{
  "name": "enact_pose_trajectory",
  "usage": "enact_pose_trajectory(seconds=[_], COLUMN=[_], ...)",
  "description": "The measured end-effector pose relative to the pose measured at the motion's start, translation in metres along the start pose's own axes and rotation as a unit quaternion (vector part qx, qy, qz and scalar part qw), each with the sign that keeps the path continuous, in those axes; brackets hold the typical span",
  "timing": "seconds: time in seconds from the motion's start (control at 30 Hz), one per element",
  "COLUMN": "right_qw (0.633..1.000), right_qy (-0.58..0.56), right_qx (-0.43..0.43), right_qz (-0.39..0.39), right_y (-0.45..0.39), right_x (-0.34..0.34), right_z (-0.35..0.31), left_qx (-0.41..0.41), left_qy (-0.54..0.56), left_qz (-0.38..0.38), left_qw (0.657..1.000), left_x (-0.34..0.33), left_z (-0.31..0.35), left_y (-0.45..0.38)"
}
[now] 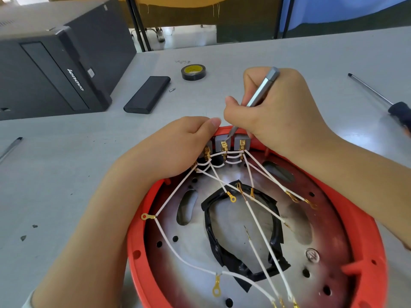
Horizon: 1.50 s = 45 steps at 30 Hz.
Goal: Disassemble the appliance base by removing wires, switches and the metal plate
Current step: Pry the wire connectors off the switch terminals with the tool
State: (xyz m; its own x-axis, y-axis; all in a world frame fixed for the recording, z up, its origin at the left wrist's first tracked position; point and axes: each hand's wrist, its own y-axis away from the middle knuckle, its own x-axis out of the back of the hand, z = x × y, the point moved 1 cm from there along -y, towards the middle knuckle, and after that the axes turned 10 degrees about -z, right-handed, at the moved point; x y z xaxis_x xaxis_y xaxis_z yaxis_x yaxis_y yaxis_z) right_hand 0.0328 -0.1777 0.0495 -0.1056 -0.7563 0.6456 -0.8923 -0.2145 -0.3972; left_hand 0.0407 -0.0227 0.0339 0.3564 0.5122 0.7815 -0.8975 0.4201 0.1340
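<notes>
Head view: left hand (178,147) grips the red base (364,230) rim, steadying it; right hand (275,110) clamps a precision screwdriver (258,96), prying the middle switch (222,142).

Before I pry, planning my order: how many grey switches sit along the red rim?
3: left one half hidden behind the left hand, middle at the tool tip, right under the right hand.

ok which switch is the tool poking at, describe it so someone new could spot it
Find the red appliance base and follow its far rim to the row of grey switches. It is the middle switch, between both hands. Only this one has the tip of the grey tool touching it, above its brass terminal.
</notes>
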Motion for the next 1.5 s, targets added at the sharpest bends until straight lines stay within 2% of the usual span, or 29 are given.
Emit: enact_pose_trajectory(seconds=[0.43,0.67,1.07,1.27,1.5], right_qw=[0.998,0.998,0.999,0.998,0.988], right_qy=[-0.062,-0.046,-0.019,-0.052,-0.099], right_qx=[-0.012,0.011,0.035,0.009,-0.059], right_qz=[-0.011,0.036,0.021,-0.023,-0.099], right_y=[-0.005,-0.003,-0.002,-0.010,-0.026], right_x=[-0.004,-0.002,-0.004,-0.005,-0.008], right_z=[0.002,0.002,0.001,0.002,0.007], left_qx=[-0.007,-0.011,-0.014,-0.014,-0.008], left_qy=[-0.023,-0.004,-0.010,-0.023,-0.023], left_qz=[0.005,-0.002,0.009,0.003,0.006], left_qw=[1.000,1.000,1.000,1.000,1.000], left_x=[-0.001,0.000,0.000,0.000,0.000], left_z=[0.000,0.001,-0.001,0.000,0.002], left_y=[-0.001,0.001,0.000,-0.003,-0.003])
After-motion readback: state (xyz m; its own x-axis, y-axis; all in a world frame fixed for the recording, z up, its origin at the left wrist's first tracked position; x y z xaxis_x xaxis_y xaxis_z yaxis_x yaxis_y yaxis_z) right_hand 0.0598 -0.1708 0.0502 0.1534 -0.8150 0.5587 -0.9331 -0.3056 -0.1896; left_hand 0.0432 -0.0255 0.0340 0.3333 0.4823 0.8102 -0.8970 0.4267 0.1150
